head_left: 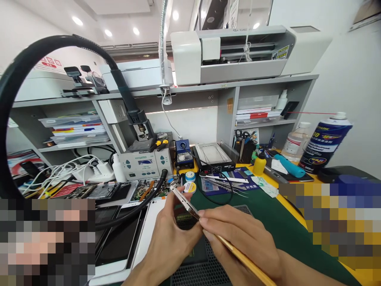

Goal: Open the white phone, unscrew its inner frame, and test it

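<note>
My left hand (166, 238) is closed around a thin phone (183, 200), held edge-on above the green mat (268, 222). My right hand (241, 238) pinches a slim yellow stick tool (244, 260). Its tip rests against the phone's edge, near my left thumb. Both hands meet at the front middle of the bench, over a black grille (205, 274).
A hot-air station (145, 161) with a black hose, a soldering stand (183, 153) and a heating plate (212, 155) stand behind. Tweezers (226, 183), solder tins, a white phone (119, 242), a spray can (326, 141) and a bottle lie around. Cables crowd the left.
</note>
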### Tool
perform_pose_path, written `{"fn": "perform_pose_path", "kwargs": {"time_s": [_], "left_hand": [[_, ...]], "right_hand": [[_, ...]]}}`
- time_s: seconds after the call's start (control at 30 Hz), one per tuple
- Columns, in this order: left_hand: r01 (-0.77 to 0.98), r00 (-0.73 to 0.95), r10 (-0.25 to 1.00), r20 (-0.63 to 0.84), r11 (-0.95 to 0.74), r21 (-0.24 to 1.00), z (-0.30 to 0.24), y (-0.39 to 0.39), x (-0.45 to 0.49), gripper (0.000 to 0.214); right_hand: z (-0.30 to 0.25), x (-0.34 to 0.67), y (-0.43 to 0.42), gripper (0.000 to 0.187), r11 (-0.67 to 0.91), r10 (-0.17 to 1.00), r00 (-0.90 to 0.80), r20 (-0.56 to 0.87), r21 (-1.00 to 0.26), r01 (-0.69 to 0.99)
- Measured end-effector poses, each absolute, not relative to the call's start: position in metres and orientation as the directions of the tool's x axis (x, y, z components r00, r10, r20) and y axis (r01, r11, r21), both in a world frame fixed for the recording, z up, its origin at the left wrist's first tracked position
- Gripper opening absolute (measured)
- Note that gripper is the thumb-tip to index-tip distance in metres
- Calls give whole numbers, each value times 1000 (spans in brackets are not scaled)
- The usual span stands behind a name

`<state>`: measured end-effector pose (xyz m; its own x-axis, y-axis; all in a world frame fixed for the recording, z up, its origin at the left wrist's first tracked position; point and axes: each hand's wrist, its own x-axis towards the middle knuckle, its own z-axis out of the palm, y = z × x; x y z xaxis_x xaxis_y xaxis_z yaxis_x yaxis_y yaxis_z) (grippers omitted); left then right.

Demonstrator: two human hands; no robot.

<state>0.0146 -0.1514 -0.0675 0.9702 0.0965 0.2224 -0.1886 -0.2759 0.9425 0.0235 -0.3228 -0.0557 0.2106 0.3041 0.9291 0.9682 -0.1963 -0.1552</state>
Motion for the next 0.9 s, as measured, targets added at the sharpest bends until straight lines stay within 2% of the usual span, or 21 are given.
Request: {"fn": "perform_pose_path", "kwargs": {"time_s": [0.17, 0.27, 0.33, 0.43, 0.6, 0.7, 0.8, 0.9], "left_hand": [[-215, 931, 209, 300, -351, 911, -77, -153, 17, 66], [-199, 917, 246, 313, -398, 896, -81, -154, 18, 68], [-212, 915, 239, 326, -405, 890, -81, -154, 17, 66], [-226, 935, 177, 309, -376, 899, -75, -154, 15, 60], [-204, 977, -10, 211, -302, 931, -62, -152, 13, 56], [-211, 977, -23, 213, -264, 941, -60, -153, 12, 54], [-207, 975, 32, 221, -247, 947, -60, -157, 12, 52], [-210, 974, 28, 223, -238, 948, -60, -159, 12, 51]], "right_hand": [[-69, 26, -323, 38, -275, 359, 149, 921, -48, 960], [-72, 27, -321, 39, -285, 353, 129, 927, -25, 958], [-72, 26, -320, 39, -260, 318, 157, 935, -73, 963], [-66, 25, -320, 37, -199, 268, 264, 927, -214, 956], [-45, 24, -324, 27, -154, 318, 431, 845, -402, 903], [-40, 25, -325, 26, -155, 318, 442, 839, -414, 897], [-43, 25, -325, 28, -141, 322, 394, 861, -368, 919], [-45, 25, -324, 30, -148, 313, 369, 875, -339, 929]]}}
